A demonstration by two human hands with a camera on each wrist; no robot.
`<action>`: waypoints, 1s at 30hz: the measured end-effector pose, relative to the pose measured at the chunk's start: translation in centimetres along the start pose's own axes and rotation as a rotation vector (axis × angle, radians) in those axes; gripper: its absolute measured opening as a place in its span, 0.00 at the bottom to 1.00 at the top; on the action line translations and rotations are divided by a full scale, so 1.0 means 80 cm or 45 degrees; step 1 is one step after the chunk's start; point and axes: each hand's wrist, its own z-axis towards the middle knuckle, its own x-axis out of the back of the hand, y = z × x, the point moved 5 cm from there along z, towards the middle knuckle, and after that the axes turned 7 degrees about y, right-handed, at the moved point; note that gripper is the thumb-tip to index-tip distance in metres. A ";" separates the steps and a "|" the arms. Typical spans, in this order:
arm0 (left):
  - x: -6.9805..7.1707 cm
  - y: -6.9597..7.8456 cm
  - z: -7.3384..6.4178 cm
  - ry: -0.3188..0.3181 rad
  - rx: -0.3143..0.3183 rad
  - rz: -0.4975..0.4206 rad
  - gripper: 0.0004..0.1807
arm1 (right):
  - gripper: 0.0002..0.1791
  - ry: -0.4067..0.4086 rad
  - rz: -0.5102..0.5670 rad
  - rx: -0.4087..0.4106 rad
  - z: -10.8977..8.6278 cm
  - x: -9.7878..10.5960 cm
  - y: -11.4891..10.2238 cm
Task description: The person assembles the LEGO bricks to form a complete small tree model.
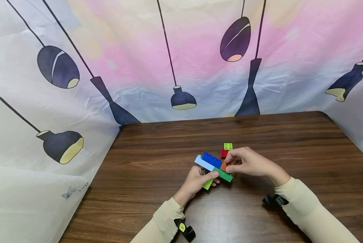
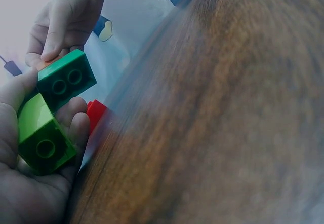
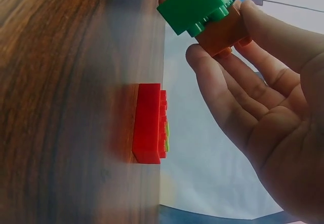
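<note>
My left hand [image 1: 194, 182] holds up a built piece of toy bricks, its thumb across a green brick [image 1: 222, 174]. A light blue brick [image 1: 203, 162] lines up with the green one, and a dark blue brick [image 1: 212, 159] sits on top. Below, a lime curved brick [image 2: 43, 135] lies against the left palm. Thumb and fingers of my right hand [image 1: 250, 162] pinch an orange brick [image 3: 223, 31], which sits on the green brick's studs beside the dark blue one. Part of the orange brick is hidden by the right fingers.
A red brick [image 3: 148, 123] stands on the wooden table [image 1: 157, 145] just beyond the right hand. Behind it is a small lime brick [image 1: 228, 146] with studs up. A fabric backdrop [image 1: 151, 101] printed with lamps hangs along the table's far edge.
</note>
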 end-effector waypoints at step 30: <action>0.002 0.001 0.000 0.018 -0.029 -0.069 0.20 | 0.06 0.009 0.129 -0.033 0.003 -0.007 0.012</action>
